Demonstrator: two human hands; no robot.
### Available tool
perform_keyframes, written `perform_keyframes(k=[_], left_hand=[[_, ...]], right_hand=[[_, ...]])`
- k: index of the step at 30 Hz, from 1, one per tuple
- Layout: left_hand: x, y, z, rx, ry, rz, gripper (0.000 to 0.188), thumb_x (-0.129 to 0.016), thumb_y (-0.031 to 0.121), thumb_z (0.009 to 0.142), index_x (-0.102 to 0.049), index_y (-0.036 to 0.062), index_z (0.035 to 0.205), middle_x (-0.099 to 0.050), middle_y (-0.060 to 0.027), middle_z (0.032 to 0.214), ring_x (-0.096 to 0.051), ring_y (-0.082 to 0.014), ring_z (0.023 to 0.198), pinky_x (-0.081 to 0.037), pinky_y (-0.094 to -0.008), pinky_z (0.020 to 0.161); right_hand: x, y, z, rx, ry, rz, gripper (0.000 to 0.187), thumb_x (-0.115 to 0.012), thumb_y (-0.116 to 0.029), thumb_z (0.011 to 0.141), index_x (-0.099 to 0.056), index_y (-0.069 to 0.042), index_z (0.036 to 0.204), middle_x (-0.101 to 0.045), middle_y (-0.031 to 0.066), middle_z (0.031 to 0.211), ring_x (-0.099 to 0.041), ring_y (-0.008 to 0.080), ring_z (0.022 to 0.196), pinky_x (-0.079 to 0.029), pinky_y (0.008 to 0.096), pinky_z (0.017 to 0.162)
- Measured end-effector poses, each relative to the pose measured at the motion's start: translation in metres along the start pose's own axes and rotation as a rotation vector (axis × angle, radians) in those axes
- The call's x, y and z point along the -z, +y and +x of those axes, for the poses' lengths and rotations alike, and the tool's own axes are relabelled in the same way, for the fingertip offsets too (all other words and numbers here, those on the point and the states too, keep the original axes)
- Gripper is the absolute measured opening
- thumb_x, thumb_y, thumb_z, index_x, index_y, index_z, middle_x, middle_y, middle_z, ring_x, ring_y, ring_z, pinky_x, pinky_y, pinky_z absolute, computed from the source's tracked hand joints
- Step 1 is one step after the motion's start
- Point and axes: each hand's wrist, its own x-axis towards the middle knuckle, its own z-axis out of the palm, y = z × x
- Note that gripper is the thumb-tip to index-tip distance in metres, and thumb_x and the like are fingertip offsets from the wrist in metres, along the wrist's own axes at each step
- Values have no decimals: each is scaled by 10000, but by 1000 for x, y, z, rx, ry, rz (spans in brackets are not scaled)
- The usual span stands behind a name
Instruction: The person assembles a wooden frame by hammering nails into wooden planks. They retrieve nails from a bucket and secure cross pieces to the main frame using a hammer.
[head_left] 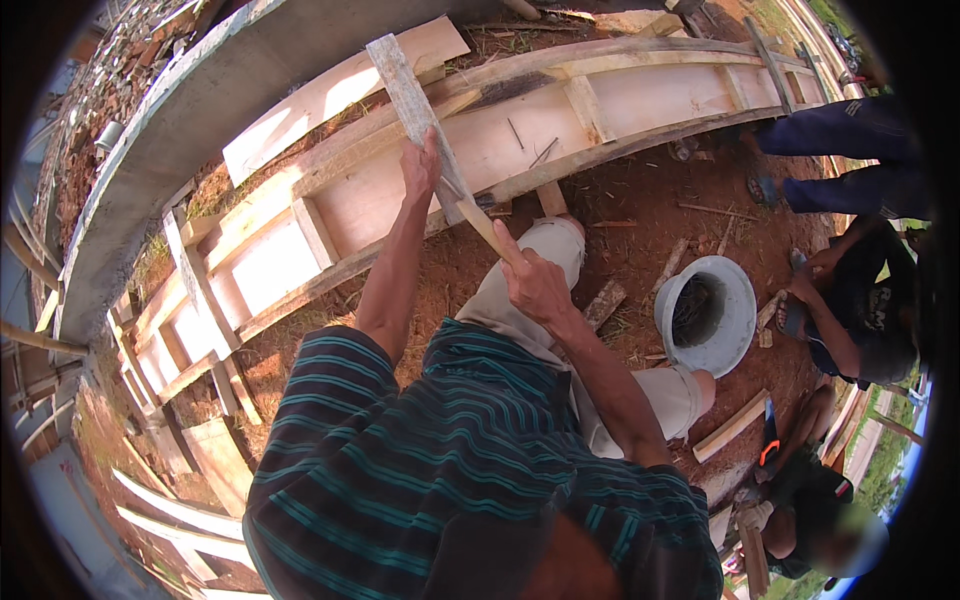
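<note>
1. Weathered plank point(400, 85), upper centre of the frame, lies across wooden formwork point(650, 100).
2. Left hand point(422, 165): fingers clasp it; right hand point(538, 288): fingers wrap a wooden handle point(488, 228).
3. Probably stiff, fairly light, rough; best held by both long edges.

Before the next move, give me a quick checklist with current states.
1. Left hand grips the gray board: ok.
2. Right hand closed around the wooden handle: ok.
3. Gray board lies across the wooden frame: ok.
4. Gray board fastened to the frame: cannot tell.
5. Frame's pale panel free of loose bits: not ok, thin dark pieces lie there.
6. Bucket away from the gray board: ok, it stands to the right.
</note>
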Motion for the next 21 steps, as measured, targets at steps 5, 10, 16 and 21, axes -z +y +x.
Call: perform_keyframes(k=[5, 10, 16, 21], left_hand=[[7, 12, -24, -8, -8, 2, 617, -540, 500, 930, -523, -100, 1075, -642, -325, 962, -648, -439, 922, -491, -466, 806], [3, 19, -22, -38, -26, -14, 604, -534, 491, 935, -538, -98, 1068, -646, -316, 953, -649, -423, 926, -489, -467, 803], [5, -20, -5, -19, -39, -120, 622, -541, 514, 923, -519, -93, 1056, -639, -323, 946, -644, -426, 926, -486, -473, 797], [10, 5, -16, 1, -22, 30, 608, -527, 508, 934, -513, -91, 1040, -632, -328, 946, -641, -440, 911, -485, -480, 786]], right_hand=[[90, -79, 2, 195, 665, 722, 618, -592, -109, 915, -312, 45, 1445, -586, 213, 848, -595, 330, 624, -492, 346, 558], [8, -2, -12, 278, 423, 176, 613, -588, -115, 904, -305, 80, 1412, -584, 248, 968, -589, 341, 673, -483, 375, 561], [56, -44, 16, 206, 315, 201, 616, -609, -114, 890, -337, 90, 1404, -541, 168, 727, -531, 335, 555, -469, 394, 515], [75, -38, -2, 353, 679, 750, 460, -540, -134, 939, -376, 65, 1319, -549, 131, 726, -569, 249, 632, -488, 376, 573]])
